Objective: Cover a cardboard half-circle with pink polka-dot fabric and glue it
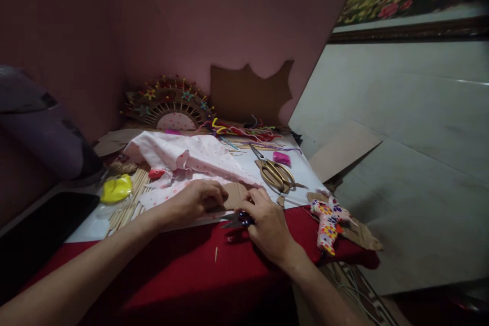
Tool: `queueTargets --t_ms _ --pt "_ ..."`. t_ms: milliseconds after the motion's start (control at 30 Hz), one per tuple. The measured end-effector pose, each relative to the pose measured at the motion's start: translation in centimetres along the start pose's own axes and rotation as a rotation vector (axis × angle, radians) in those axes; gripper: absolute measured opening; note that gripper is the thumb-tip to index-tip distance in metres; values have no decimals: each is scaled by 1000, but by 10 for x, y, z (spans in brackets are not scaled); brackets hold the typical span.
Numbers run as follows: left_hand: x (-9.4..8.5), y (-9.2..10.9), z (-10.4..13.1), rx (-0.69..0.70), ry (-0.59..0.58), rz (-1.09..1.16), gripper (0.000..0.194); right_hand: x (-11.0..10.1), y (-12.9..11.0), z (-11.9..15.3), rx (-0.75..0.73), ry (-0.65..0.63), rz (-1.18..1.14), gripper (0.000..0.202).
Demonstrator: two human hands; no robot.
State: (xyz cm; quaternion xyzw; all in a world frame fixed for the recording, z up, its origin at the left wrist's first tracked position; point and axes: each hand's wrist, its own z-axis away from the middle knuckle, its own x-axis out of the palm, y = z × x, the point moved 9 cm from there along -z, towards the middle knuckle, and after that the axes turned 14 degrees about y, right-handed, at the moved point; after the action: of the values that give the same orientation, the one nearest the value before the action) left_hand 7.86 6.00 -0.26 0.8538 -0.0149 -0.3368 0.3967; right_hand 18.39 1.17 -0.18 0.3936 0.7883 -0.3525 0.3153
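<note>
My left hand (196, 201) is closed with its fingers on the left edge of a small brown cardboard piece (236, 194). Held in my right hand (267, 224) is a small pair of scissors (231, 222), dark at the handles, with the blades pointing left just below the cardboard. My right fingertips also reach the cardboard's right edge. Behind both hands lies a crumpled pink dotted cloth (198, 155), partly covered by my left hand. Gold-handled scissors (274, 173) rest on the white table surface to the right.
Wooden sticks (132, 198) and a yellow packet (116, 188) lie at left, near a black flat object (49, 224). A decorated fan-shaped piece (173, 104) and cut cardboard (250, 91) lean on the wall. A patterned stuffed figure (327, 224) lies at the right edge.
</note>
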Motion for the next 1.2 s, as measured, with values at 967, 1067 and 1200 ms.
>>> queueTargets --t_ms 967,1067,1200 --pt "-1 5 3 -56 54 -2 17 11 31 -10 259 7 91 24" --pt "2 4 6 -36 28 -35 21 11 32 -10 277 14 73 23" --pt "1 3 8 -18 43 -39 23 12 35 -10 295 20 60 22"
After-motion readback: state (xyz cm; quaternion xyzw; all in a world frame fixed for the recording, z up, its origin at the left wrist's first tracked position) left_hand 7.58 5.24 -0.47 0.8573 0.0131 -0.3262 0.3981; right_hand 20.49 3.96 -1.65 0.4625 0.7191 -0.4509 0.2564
